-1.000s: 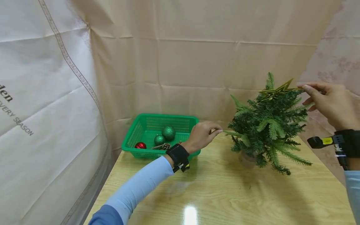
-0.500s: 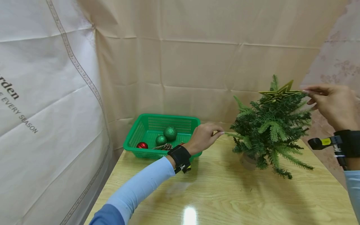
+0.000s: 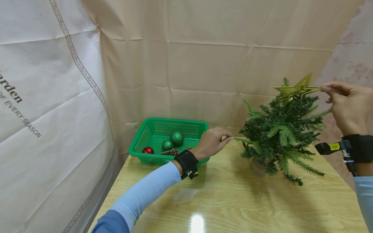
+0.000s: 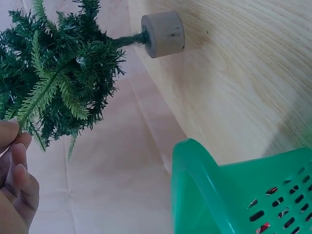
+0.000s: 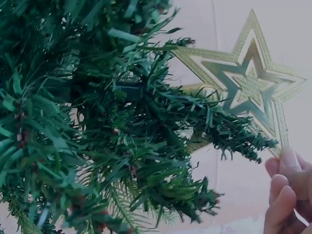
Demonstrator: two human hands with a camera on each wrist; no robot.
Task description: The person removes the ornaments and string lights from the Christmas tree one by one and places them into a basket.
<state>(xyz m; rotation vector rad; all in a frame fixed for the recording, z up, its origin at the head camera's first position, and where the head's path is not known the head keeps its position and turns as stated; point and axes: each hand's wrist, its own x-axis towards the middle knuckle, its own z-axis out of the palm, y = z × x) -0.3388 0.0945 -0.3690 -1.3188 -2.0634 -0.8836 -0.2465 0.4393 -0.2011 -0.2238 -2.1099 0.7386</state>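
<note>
A small artificial Christmas tree [image 3: 279, 132] stands at the right of the table, on a round wood-like base [image 4: 163, 34]. My left hand [image 3: 214, 140] pinches the tip of a light green branch [image 4: 41, 95] on the tree's left side. At the treetop, my right hand [image 3: 351, 103] pinches one point of a gold star [image 3: 300, 87] between thumb and fingers. In the right wrist view the star [image 5: 251, 83] is upright, with dark green twigs [image 5: 214, 122] in front of its lower part. Whether the star touches the twigs I cannot tell.
A green plastic basket [image 3: 140, 139] sits behind my left forearm. It holds green glitter balls [image 3: 176, 138], a red ball [image 3: 148, 150] and a pine cone [image 3: 174, 152]. A beige cloth [image 3: 204, 64] hangs behind the wooden table [image 3: 221, 200].
My right hand has lifted the gold star slightly and moved it a little to the right. My left hand keeps its pinch on the branch tip.
</note>
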